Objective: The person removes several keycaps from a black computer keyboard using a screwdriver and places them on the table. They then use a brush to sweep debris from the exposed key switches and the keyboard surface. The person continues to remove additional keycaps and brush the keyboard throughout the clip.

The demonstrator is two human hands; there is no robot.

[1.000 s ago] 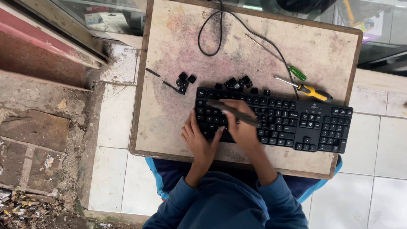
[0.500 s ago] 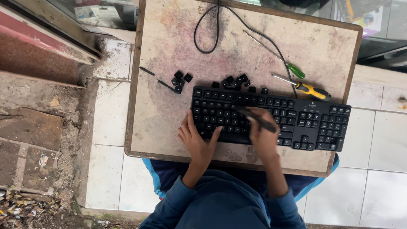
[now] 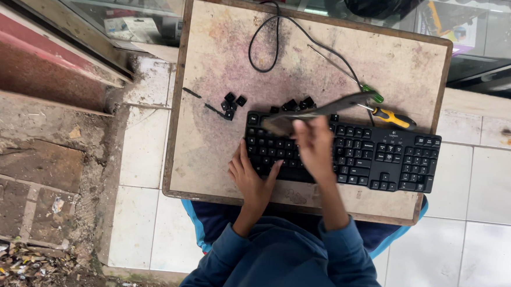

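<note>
On the left of the worn, stained board, with its wooden rim, lay a small cluster of loose black keycaps, about five, beside two thin dark slivers. Your left hand lay flat with fingers spread, pressing the near left corner of the black keyboard, which sat on the right half of the board. A second clump of about four keycaps rested at its far edge. Your right hand, blurred, gripped a long brush-like tool slanting over the keys; its exact shape was unclear. Farther right, two screwdrivers lay touching the keyboard's far edge: one green-handled, one yellow and black. A black cable looped far across the board.
</note>
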